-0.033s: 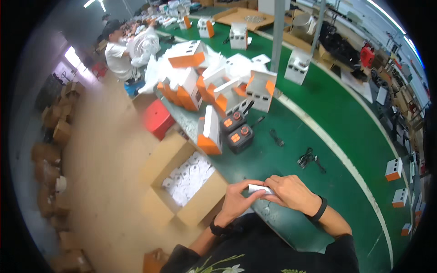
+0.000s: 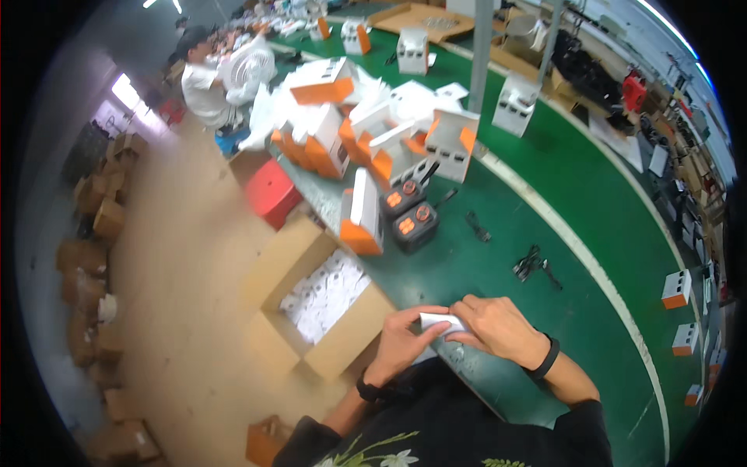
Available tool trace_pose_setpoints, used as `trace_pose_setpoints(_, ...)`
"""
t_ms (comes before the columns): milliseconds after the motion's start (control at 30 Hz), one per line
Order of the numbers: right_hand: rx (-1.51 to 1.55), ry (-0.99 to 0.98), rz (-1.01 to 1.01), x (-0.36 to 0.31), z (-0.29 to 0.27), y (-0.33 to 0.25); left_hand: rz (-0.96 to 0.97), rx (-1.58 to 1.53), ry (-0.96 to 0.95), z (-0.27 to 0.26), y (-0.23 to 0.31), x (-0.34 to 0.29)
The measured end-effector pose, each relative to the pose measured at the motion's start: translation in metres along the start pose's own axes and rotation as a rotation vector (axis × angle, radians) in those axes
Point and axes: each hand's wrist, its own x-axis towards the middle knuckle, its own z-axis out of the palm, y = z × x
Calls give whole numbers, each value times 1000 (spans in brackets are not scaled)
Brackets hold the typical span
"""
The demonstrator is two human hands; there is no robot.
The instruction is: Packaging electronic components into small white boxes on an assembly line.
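Note:
Both my hands meet over the near edge of the green table. Between them is a small white folded paper (image 2: 440, 321), with faint print on it. My left hand (image 2: 405, 338) pinches its left end between thumb and fingers. The fingers of my right hand (image 2: 494, 325) close round its right end and partly hide it. Left of my hands stands an open cardboard carton (image 2: 342, 338) holding many similar white papers (image 2: 323, 300). Beyond my hands two black devices with orange buttons (image 2: 415, 226) stand side by side, and black cables (image 2: 533, 266) lie to their right.
White-and-orange boxes (image 2: 362, 214) crowd the table's left side, several with flaps up. A red stool (image 2: 271, 193) stands by the table edge. More boxes (image 2: 513, 105) line the green surface beyond a pale strip. Another person (image 2: 204, 86) sits far left, near a white fan (image 2: 253, 68).
The view has shifted slightly, so the table things sit a little higher and further right. Both hands keep hold of the paper, which appears slightly turned.

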Motion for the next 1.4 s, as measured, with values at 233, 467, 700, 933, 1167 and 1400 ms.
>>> trace_pose_setpoints(233,310,132,358,-59,-29,-22,-243,-41,734,-157,-173,-25)
trace_pose_setpoints(467,373,295,342,-98,-37,0,-197,568,1074,-381,-342,-12)
trace_pose_setpoints(700,312,824,531,-169,-66,2,216,196,692,-137,-129,49)
trace_pose_setpoints(933,406,1274,352,-177,-128,1,873,536,-271,2,81,129)
trace_pose_setpoints(1167,462,1411,416,-214,-132,-8,544,474,-371,109,38,338)
trace_pose_setpoints(1400,353,1555,502,-273,-130,-1,418,680,-129,172,1,390)
